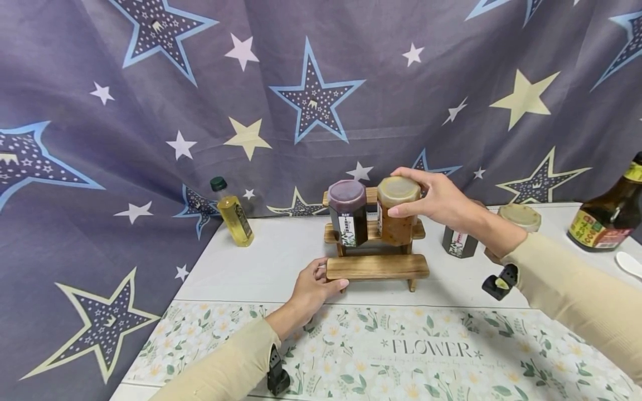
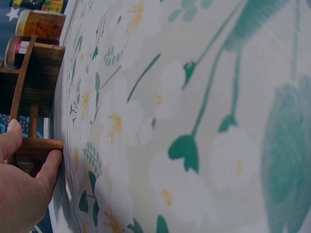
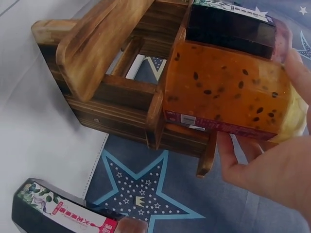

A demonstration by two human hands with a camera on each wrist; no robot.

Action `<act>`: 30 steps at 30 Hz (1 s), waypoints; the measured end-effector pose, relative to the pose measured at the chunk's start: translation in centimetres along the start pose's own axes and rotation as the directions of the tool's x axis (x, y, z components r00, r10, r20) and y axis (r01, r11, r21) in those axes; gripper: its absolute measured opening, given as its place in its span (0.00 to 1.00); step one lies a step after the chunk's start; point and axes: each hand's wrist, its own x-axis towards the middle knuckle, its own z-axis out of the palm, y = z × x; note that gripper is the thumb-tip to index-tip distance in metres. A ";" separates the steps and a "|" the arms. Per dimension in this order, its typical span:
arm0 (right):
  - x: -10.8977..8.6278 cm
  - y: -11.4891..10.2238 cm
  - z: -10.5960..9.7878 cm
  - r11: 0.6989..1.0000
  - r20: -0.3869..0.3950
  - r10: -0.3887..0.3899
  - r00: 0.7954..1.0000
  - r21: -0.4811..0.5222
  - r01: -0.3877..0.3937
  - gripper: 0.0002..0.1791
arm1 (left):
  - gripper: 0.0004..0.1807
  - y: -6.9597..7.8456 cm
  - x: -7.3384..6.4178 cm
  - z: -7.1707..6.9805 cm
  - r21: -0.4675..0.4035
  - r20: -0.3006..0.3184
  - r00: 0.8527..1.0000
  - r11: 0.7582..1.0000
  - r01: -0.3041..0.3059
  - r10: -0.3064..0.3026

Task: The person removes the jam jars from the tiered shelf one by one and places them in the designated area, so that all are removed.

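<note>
A jar of orange jam with dark seeds (image 3: 228,92) sits at the middle step of a small wooden tiered rack (image 1: 378,267). My right hand (image 1: 436,197) grips that jar near its pale lid, thumb on the front side. Beside it on the same step stands a dark jar with a purple lid (image 1: 348,214), its label facing forward. My left hand (image 1: 308,287) holds the left end of the rack's lowest step; in the left wrist view its thumb and a finger (image 2: 48,170) lie along the wood.
Right of the rack stand another dark jar (image 1: 458,243) and a pale-lidded jar (image 1: 520,217), partly behind my right forearm. Farther right are a brown sauce bottle (image 1: 604,214) and a white spoon (image 1: 629,264). An oil bottle (image 1: 233,217) stands back left. A star-patterned curtain (image 1: 316,94) hangs behind.
</note>
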 end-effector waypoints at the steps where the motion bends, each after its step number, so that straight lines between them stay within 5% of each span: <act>1: 0.0 0.0 0.0 1.000 -0.002 0.003 1.000 0.007 -0.003 0.39 | 0.40 0.0 0.0 0.0 -0.001 -0.001 1.000 1.000 0.002 -0.002; 16: -2.1 -2.2 -3.0 0.999 -0.107 0.014 0.994 -0.034 -0.018 0.36 | 0.40 0.1 0.0 0.0 -0.010 0.000 1.000 1.000 0.000 0.000; 30: -5.5 -0.6 -5.9 0.982 -0.133 0.105 0.986 -0.143 -0.124 0.36 | 0.39 0.0 0.0 0.0 -0.004 0.006 1.000 1.000 -0.001 0.001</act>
